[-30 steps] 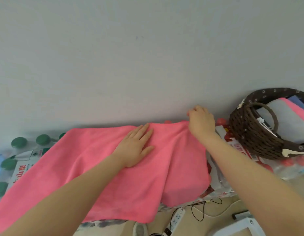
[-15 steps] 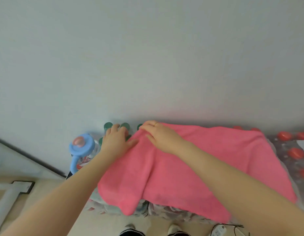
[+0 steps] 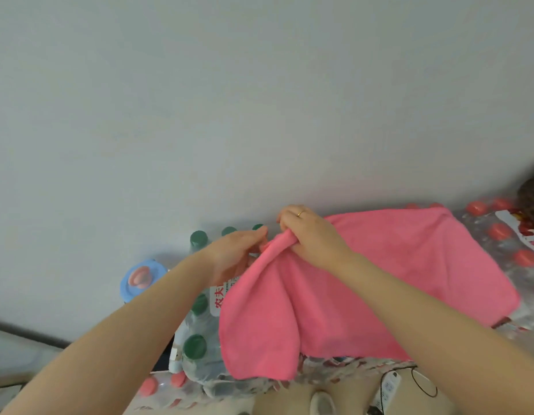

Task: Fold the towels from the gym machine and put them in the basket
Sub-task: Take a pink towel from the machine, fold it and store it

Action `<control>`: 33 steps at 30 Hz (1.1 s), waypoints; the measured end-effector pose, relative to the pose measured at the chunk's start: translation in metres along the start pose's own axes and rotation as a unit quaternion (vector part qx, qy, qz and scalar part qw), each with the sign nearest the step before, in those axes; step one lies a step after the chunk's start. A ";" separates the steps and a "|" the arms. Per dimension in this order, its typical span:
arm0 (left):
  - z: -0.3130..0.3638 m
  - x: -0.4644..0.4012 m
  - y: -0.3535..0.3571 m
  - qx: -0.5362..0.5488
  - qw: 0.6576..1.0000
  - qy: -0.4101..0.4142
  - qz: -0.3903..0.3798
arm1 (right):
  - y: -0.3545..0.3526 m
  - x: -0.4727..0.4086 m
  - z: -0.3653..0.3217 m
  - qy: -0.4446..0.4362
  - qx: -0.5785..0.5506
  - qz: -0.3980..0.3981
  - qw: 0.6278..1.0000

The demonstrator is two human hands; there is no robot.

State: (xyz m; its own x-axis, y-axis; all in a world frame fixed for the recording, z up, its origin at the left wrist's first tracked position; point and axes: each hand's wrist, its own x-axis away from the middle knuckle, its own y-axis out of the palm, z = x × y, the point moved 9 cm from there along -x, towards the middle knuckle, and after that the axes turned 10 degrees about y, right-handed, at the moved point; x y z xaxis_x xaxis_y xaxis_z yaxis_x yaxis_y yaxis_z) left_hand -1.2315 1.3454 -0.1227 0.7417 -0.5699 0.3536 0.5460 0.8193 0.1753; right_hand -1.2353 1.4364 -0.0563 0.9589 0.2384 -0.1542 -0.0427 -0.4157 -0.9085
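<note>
Red "农夫" on white label (image 3: 220, 296) of bottle pack; rest unreadable.

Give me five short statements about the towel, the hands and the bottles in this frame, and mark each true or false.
1. The right hand grips a bunched corner of the pink towel. True.
2. The towel is blue. False: it is pink.
3. A ring shows on a finger of the right hand. True.
4. The towel lies inside the basket. False: it lies over packs of bottles; only the basket's edge shows at far right.
5. The bottles with green caps are right of the towel. False: they are left of it, under the left hand; the red caps are on the right.
</note>
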 end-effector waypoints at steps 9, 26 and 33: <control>0.004 0.004 0.000 -0.189 0.979 0.038 -0.069 | 0.011 0.016 0.013 0.090 -0.049 -0.064 0.993; 0.045 0.012 -0.112 -0.159 0.931 0.176 0.277 | 0.015 0.003 -0.013 0.090 0.019 -0.062 0.994; 0.059 0.018 -0.146 -0.399 0.845 0.159 0.317 | 0.062 0.012 -0.026 0.064 0.066 -0.157 0.983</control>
State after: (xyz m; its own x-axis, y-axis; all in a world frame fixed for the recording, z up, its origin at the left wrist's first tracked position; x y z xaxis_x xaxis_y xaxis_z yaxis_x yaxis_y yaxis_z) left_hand -1.3209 1.2195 -0.0876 0.9819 -0.1239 -0.1432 -0.0061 0.7352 -0.6778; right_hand -1.2195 1.3903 -0.1044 0.9575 0.2207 0.1854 0.2342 -0.2203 -0.9469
